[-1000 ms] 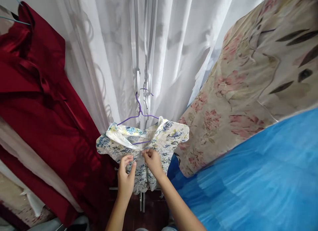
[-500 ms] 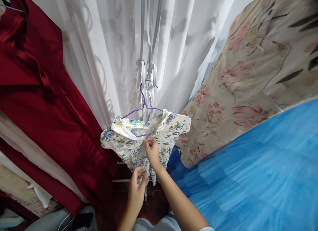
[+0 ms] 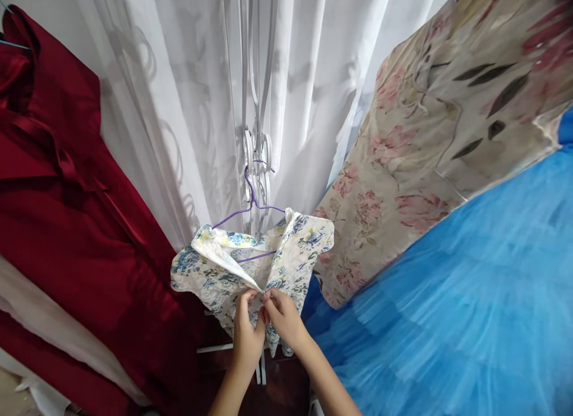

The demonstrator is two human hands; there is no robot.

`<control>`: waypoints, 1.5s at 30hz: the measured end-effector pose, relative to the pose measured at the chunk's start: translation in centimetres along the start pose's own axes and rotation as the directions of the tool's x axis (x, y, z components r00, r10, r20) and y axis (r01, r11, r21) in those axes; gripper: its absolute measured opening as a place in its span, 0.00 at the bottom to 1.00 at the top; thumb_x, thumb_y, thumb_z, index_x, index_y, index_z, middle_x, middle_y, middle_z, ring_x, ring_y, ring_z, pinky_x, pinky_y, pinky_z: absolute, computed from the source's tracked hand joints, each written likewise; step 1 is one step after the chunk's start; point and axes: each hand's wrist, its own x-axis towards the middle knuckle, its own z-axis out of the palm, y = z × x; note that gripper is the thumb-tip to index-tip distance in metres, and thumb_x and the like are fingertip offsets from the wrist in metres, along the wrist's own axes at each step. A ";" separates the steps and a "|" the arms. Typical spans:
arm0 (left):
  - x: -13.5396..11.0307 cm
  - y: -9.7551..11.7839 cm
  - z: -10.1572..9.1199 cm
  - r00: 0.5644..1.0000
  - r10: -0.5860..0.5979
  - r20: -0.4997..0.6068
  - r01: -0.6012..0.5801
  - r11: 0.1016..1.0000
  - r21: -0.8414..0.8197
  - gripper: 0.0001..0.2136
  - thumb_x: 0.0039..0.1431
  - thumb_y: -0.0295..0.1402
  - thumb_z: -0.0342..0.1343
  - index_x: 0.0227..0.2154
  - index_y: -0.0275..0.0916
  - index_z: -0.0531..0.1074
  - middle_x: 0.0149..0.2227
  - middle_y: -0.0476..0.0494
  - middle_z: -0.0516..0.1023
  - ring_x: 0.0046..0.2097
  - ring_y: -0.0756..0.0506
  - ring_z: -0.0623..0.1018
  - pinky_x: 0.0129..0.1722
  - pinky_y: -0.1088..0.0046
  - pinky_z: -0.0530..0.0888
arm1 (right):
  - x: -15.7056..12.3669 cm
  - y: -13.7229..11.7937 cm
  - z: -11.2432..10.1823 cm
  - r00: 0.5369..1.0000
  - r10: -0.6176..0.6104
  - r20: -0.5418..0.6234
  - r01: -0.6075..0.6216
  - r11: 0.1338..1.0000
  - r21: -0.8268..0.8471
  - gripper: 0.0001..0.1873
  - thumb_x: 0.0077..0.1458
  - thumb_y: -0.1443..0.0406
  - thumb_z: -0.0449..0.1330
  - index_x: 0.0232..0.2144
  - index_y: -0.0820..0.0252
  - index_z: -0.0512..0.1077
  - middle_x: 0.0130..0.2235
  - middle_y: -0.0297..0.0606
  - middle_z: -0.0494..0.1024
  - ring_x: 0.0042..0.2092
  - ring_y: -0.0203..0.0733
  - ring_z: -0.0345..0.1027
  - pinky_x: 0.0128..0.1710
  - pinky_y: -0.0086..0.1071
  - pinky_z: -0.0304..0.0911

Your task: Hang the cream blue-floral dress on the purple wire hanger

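Observation:
A white blouse with a blue and yellow floral print (image 3: 299, 243) hangs on a purple wire hanger (image 3: 233, 215), its neckline open in a V. At the bottom of that V, my left hand (image 3: 248, 326) pinches one front edge of the blouse. Close beside it, my right hand (image 3: 282, 314) grips the other front edge with thumb and fingers. The two hands nearly touch. Whatever small fastening lies between the fingertips is hidden.
A white metal stand (image 3: 257, 147) holds the hanger in front of white curtains (image 3: 197, 94). Dark red garments (image 3: 67, 225) hang on the left. To the right are a beige floral dress (image 3: 403, 165) and a blue ruffled skirt (image 3: 447, 308).
My right hand has moved down the blouse's opening, and my left hand has come up to meet it. The neckline now forms a deeper V. The camera view has shifted slightly.

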 end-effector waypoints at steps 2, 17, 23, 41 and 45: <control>0.2 -0.2 0.2 1.000 -0.018 -0.008 0.018 1.000 0.010 0.13 0.61 0.32 0.52 0.48 0.40 0.68 0.46 0.36 0.75 0.50 0.39 0.75 0.50 0.60 0.71 | -0.7 -0.6 -0.2 0.998 0.017 0.068 -0.022 0.996 0.081 0.14 0.60 0.56 0.56 0.27 0.58 0.67 0.18 0.30 0.70 0.22 0.36 0.64 0.25 0.29 0.56; -0.4 3.6 -1.3 0.913 -0.048 0.406 -0.040 0.978 0.205 0.08 0.67 0.34 0.44 0.43 0.41 0.66 0.39 0.41 0.74 0.42 0.41 0.76 0.44 0.65 0.71 | 2.9 -11.2 -2.6 1.000 -0.005 -0.009 0.008 0.919 0.395 0.15 0.52 0.60 0.64 0.19 0.61 0.68 0.12 0.27 0.65 0.14 0.28 0.49 0.15 0.25 0.45; -1.3 3.1 -2.6 0.910 -0.035 0.414 -0.123 0.930 0.347 0.06 0.66 0.33 0.45 0.41 0.41 0.65 0.37 0.42 0.73 0.41 0.42 0.75 0.42 0.66 0.70 | 6.1 -17.5 -3.0 0.990 -0.144 -0.010 0.129 0.852 0.507 0.11 0.52 0.62 0.63 0.24 0.64 0.76 0.12 0.26 0.64 0.14 0.28 0.49 0.15 0.25 0.43; 12.5 16.4 -6.6 0.839 0.507 0.199 -0.543 0.809 0.225 0.06 0.67 0.30 0.49 0.37 0.39 0.71 0.34 0.47 0.75 0.38 0.48 0.74 0.41 0.73 0.69 | 3.6 -15.3 -2.3 0.959 -0.278 -0.051 0.281 0.912 0.300 0.13 0.56 0.61 0.60 0.24 0.59 0.63 0.17 0.22 0.57 0.18 0.28 0.45 0.19 0.25 0.41; 13.5 16.6 -7.3 0.881 0.468 -0.066 -0.452 0.876 0.168 0.06 0.66 0.33 0.51 0.36 0.39 0.72 0.29 0.50 0.72 0.32 0.51 0.72 0.34 0.77 0.68 | 4.9 -12.2 -1.9 0.961 -0.262 -0.092 0.277 0.933 0.231 0.14 0.54 0.62 0.61 0.22 0.58 0.62 0.17 0.23 0.56 0.19 0.28 0.45 0.20 0.26 0.39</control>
